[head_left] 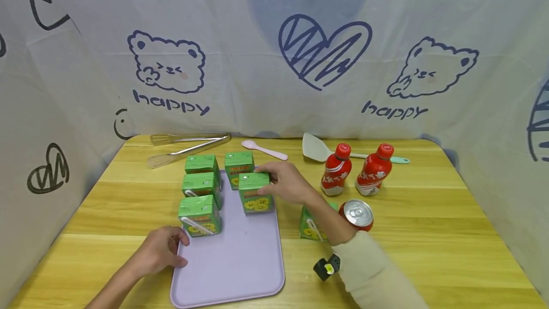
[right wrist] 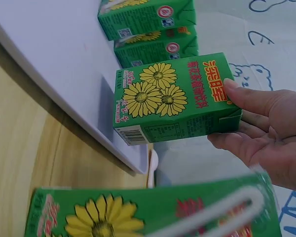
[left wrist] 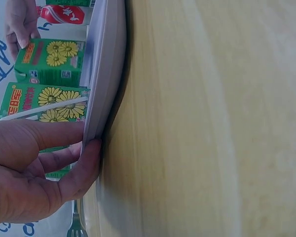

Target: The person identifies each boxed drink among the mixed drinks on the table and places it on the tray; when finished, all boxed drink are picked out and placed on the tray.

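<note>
A lilac tray (head_left: 240, 271) lies on the wooden table, and my left hand (head_left: 158, 251) pinches its left rim; the left wrist view shows the thumb and fingers on either side of that rim (left wrist: 96, 98). Toward the tray's right side, my right hand (head_left: 286, 182) grips a green drink carton (head_left: 256, 199) with yellow flowers by its upper part. Another carton (head_left: 238, 163) stands just behind it. Along the left side is a row of three cartons, the nearest one (head_left: 200, 216) bearing a white straw. Whether the held carton touches the tray is hard to tell.
Right of the tray, one more carton (head_left: 310, 225) stands partly behind my right forearm, beside a red can (head_left: 359, 214). Two red bottles (head_left: 336, 173) stand farther back. Tongs (head_left: 193, 147), a pink spoon (head_left: 266, 150) and a spatula (head_left: 316, 148) lie along the back edge.
</note>
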`<state>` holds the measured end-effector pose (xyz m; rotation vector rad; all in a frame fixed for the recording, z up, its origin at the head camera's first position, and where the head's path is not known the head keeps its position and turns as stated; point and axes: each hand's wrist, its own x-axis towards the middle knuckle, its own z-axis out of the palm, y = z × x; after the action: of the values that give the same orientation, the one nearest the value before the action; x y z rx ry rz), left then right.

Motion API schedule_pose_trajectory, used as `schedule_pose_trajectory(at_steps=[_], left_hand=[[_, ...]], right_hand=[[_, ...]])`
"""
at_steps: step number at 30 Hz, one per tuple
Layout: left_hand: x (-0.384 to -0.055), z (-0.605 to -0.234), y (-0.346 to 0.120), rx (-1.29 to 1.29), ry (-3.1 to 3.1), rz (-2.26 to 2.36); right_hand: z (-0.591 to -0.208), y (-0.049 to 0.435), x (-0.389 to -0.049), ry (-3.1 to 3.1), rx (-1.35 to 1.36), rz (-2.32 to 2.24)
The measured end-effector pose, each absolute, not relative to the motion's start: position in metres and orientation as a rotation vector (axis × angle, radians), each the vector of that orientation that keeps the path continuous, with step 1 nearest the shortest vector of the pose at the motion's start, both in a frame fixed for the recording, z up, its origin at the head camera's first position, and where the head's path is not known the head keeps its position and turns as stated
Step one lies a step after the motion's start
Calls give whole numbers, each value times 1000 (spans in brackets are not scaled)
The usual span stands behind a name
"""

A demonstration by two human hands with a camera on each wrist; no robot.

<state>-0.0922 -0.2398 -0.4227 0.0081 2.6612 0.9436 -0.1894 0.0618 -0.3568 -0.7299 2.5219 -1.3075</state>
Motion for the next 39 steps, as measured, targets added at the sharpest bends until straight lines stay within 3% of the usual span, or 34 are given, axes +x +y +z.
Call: schedule_pose_trajectory(at_steps=[18,39], left_hand=[[-89,-421,-240,-1,2660,955],[-89,-421,-240,14,2649,982]], right_hand=[[-367,26,-198,2568,-685,-1204],[-359,29,-196,2612,-724,-1112]])
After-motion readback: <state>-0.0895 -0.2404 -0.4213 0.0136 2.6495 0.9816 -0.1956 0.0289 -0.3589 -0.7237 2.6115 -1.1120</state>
